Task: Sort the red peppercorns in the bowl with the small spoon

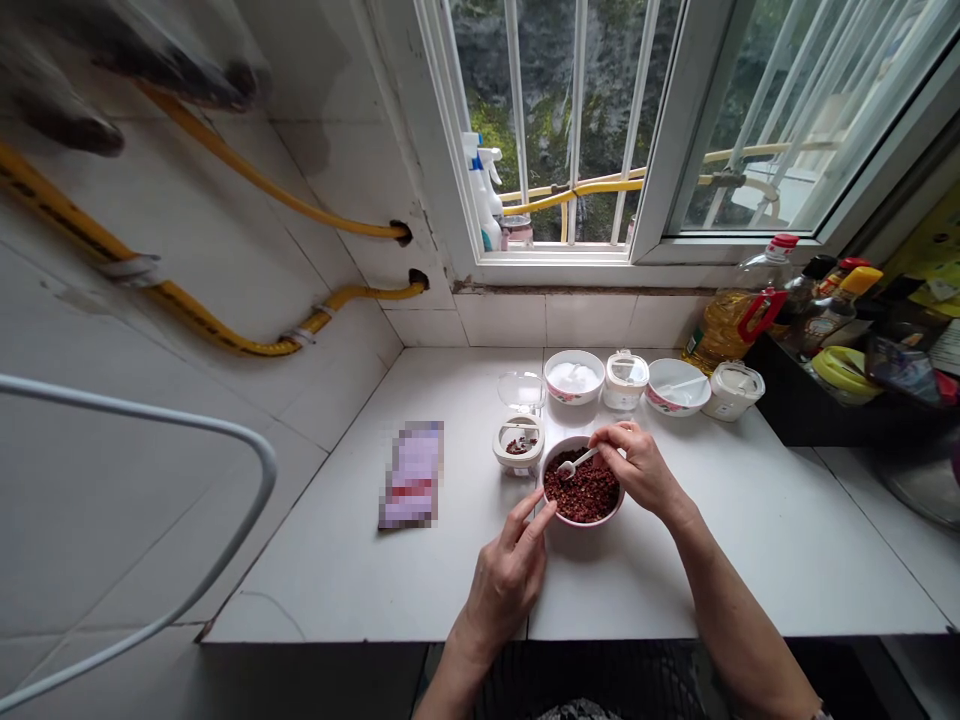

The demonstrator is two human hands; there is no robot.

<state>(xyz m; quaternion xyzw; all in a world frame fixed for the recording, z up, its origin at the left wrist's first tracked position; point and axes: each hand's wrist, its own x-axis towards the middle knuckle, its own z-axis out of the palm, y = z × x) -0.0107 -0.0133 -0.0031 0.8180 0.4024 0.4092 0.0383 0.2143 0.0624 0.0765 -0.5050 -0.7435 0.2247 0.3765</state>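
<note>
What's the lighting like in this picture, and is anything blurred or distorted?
Head view: daylight enters through the white-framed barred window; the space beneath the white countertop is deeply shaded; the rectangular purple packet is pixelated; clear plastic bags, top left, look blurred; slanting lines suggest wide-angle distortion.

Left hand [510, 565] and right hand [637, 470] are bare, as are both forearms; below the counter [337, 590], speckled dark-and-light clothing [577, 710] shows.

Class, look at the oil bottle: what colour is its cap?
The cap of the oil bottle is red, best seen in the head view.
</note>
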